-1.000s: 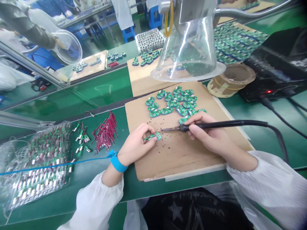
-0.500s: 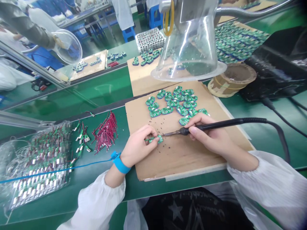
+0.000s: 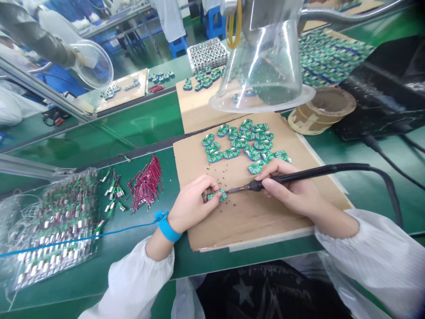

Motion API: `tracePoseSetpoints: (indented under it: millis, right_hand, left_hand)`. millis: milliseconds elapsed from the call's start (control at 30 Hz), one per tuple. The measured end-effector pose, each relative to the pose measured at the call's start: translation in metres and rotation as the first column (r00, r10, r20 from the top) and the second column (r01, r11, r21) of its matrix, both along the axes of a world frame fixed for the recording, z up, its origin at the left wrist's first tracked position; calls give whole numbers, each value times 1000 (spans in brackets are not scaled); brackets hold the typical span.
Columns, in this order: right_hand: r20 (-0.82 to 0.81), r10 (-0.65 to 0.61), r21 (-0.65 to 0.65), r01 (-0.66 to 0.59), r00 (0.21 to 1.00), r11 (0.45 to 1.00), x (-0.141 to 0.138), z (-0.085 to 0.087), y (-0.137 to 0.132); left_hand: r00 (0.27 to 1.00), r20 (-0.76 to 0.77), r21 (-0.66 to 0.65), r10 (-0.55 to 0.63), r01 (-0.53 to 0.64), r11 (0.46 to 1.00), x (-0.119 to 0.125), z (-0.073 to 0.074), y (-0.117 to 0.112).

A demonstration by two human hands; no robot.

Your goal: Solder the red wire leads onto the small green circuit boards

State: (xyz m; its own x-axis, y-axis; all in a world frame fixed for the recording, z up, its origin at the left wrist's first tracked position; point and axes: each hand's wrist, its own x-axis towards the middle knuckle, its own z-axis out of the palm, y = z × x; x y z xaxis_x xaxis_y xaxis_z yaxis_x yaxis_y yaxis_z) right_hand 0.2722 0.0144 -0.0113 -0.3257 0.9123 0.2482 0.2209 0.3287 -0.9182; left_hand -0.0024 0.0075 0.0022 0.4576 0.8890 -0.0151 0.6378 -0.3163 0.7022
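A small green circuit board (image 3: 223, 195) is pinched between the thumb and fingers of my left hand (image 3: 198, 197), low over a sheet of cardboard (image 3: 265, 221). A thin wire runs beside it at the fingertips; my fingers partly hide both. My right hand (image 3: 288, 187) grips a black soldering iron (image 3: 310, 172) like a pen, its metal tip at the board's right edge. Whether the tip touches metal there is too small to tell. Several green circuit boards (image 3: 239, 142) lie on the cardboard beyond my hands. Dark specks are scattered around the held board.
Left of the cardboard lie red wires (image 3: 148, 184), parts with green leads (image 3: 114, 190) and a plastic tray of similar parts (image 3: 56, 230). A clear fume hood (image 3: 262, 75) hangs over the back. A brown round container (image 3: 320, 110) stands back right. A blue wrist cord (image 3: 126, 228) crosses left.
The iron's tip has moved slightly down and left against the board's edge. My left hand and the held board have barely shifted.
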Motion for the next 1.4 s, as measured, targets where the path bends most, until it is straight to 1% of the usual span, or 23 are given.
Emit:
tracePoseSetpoints:
  millis: [233,633,867,1100,1400]
  right_hand:
    - [15,30,-12,-29,999,999,-1,1,0]
    - [23,1,-12,-1,1000,1000,-1,2,1]
    - [30,14,12,-14,999,1000,-1,1,1]
    - [-13,-59,-24,58,998,998,0,-1,-1]
    - [-15,-55,-4,55,998,998,-2,2,0]
  left_hand:
    - [1000,-9,-1,-12,12,1000,0,1,-1]
    - [1000,-12,8,-6,6,1000,0,0,-2]
    - [1000,0,7,12,-12,1000,2,-1,-3]
    - [1000,-24,-15,8,-9,1000,1,0,-2]
    - [1000,-9,-28,11,-11,1000,1,1,-1]
